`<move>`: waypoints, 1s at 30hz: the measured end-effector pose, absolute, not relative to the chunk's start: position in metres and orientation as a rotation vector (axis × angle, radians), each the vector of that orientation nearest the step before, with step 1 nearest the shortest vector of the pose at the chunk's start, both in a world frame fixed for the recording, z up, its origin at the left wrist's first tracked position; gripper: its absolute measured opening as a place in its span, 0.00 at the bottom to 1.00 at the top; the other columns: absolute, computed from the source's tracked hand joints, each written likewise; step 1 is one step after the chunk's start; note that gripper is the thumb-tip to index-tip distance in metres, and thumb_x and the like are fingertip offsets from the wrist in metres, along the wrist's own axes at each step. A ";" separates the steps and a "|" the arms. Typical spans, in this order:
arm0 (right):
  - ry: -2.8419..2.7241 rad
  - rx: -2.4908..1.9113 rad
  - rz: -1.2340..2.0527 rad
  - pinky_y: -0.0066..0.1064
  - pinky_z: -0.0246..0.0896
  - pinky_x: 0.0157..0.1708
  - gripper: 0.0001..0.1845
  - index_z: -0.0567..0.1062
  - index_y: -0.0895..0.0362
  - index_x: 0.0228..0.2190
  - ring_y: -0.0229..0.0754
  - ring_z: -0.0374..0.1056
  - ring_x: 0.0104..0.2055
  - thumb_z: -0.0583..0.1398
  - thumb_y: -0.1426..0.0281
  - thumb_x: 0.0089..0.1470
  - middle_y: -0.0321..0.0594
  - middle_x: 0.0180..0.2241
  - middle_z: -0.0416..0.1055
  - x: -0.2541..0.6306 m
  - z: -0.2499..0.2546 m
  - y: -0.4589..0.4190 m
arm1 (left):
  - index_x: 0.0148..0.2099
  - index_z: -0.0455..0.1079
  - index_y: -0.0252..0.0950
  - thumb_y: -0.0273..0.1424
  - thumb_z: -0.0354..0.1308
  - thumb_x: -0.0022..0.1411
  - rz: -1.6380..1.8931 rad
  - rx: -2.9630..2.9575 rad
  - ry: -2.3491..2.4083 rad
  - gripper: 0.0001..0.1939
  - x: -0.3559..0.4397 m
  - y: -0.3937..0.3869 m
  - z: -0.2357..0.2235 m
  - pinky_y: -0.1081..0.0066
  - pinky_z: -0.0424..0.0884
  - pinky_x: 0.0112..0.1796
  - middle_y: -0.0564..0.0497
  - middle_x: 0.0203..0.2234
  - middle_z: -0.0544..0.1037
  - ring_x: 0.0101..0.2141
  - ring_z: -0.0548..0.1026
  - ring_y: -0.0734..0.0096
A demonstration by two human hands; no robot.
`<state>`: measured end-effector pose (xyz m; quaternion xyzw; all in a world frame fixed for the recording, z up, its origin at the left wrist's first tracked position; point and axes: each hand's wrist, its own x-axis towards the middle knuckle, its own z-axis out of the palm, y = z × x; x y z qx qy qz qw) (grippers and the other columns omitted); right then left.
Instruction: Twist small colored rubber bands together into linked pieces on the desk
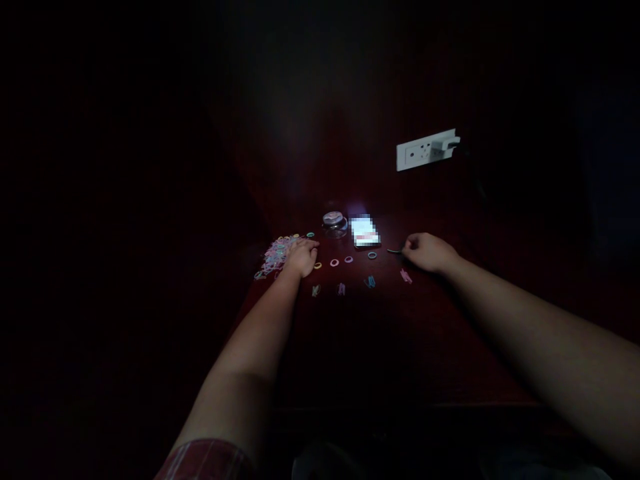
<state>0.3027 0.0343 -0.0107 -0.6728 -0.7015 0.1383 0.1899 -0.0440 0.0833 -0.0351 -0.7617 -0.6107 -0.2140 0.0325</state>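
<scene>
My left hand point(303, 257) lies palm down with fingers stretched, at the right edge of a heap of small pastel hair ties point(277, 255). On the right, my right hand point(427, 252) is closed in a pinch; a thin, pale-edged band point(395, 251) sticks out at its fingertips. Between the hands, a row of single rings holds a yellow hair tie point(318, 265), a pink hair tie point(335, 263), a purple hair tie point(349, 259) and a blue hair tie point(372, 255). Nearer me lie small bunches: yellowish point(316, 291), purple point(341, 289), blue point(370, 282) and pink point(405, 276).
Behind the rings stands a clear lidded jar point(335, 225), beside a lit phone point(365, 231) with a blurred screen. A white wall socket point(427, 151) with a plug in it sits above the dark red table point(380, 347). The surroundings are very dark.
</scene>
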 end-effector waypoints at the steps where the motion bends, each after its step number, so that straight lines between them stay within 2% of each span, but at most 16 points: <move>1: -1.971 -1.884 0.392 0.30 0.51 0.25 0.09 0.72 0.53 0.27 0.40 0.65 0.27 0.56 0.62 0.49 0.39 0.27 0.73 0.303 -0.010 0.034 | 0.53 0.73 0.43 0.35 0.47 0.66 -0.654 -2.342 -1.888 0.18 -0.044 0.083 -0.035 0.50 0.52 0.61 0.50 0.56 0.71 0.60 0.60 0.55; 4: -1.976 -1.855 0.393 0.30 0.52 0.26 0.08 0.71 0.53 0.27 0.41 0.66 0.27 0.56 0.63 0.49 0.39 0.27 0.73 0.302 -0.010 0.032 | 0.56 0.71 0.44 0.38 0.46 0.67 -0.627 -2.337 -1.946 0.20 -0.044 0.085 -0.036 0.47 0.50 0.62 0.50 0.60 0.67 0.62 0.57 0.53; 8: -1.986 -1.817 0.396 0.30 0.53 0.27 0.06 0.71 0.54 0.26 0.40 0.66 0.28 0.57 0.65 0.48 0.39 0.27 0.73 0.303 -0.010 0.032 | 0.58 0.69 0.46 0.41 0.45 0.68 -0.599 -2.353 -1.984 0.21 -0.045 0.089 -0.038 0.45 0.48 0.62 0.52 0.60 0.67 0.64 0.55 0.51; 12: -1.987 -1.800 0.413 0.30 0.54 0.27 0.06 0.71 0.54 0.26 0.40 0.66 0.28 0.57 0.65 0.48 0.39 0.27 0.73 0.304 -0.010 0.032 | 0.58 0.69 0.44 0.39 0.43 0.68 -0.611 -2.333 -1.986 0.21 -0.045 0.090 -0.038 0.45 0.47 0.62 0.52 0.60 0.68 0.64 0.55 0.52; 23: -1.998 -1.813 0.392 0.30 0.52 0.26 0.07 0.71 0.53 0.27 0.40 0.66 0.28 0.57 0.64 0.48 0.38 0.27 0.73 0.304 -0.010 0.032 | 0.53 0.72 0.38 0.31 0.46 0.65 -0.663 -2.312 -1.947 0.19 -0.054 0.089 -0.033 0.53 0.56 0.61 0.46 0.54 0.74 0.58 0.64 0.56; 27: -1.996 -1.808 0.405 0.30 0.53 0.27 0.07 0.71 0.53 0.27 0.40 0.66 0.29 0.56 0.64 0.49 0.39 0.28 0.73 0.304 -0.011 0.034 | 0.58 0.66 0.36 0.33 0.45 0.67 -0.689 -2.336 -1.938 0.20 -0.053 0.088 -0.033 0.55 0.58 0.60 0.44 0.55 0.72 0.57 0.65 0.57; 30: -1.997 -1.805 0.398 0.30 0.54 0.28 0.07 0.71 0.54 0.27 0.41 0.67 0.29 0.56 0.64 0.49 0.39 0.29 0.74 0.304 -0.010 0.034 | 0.55 0.68 0.38 0.36 0.46 0.67 -0.656 -2.396 -1.922 0.18 -0.051 0.089 -0.036 0.53 0.57 0.60 0.46 0.57 0.70 0.59 0.63 0.56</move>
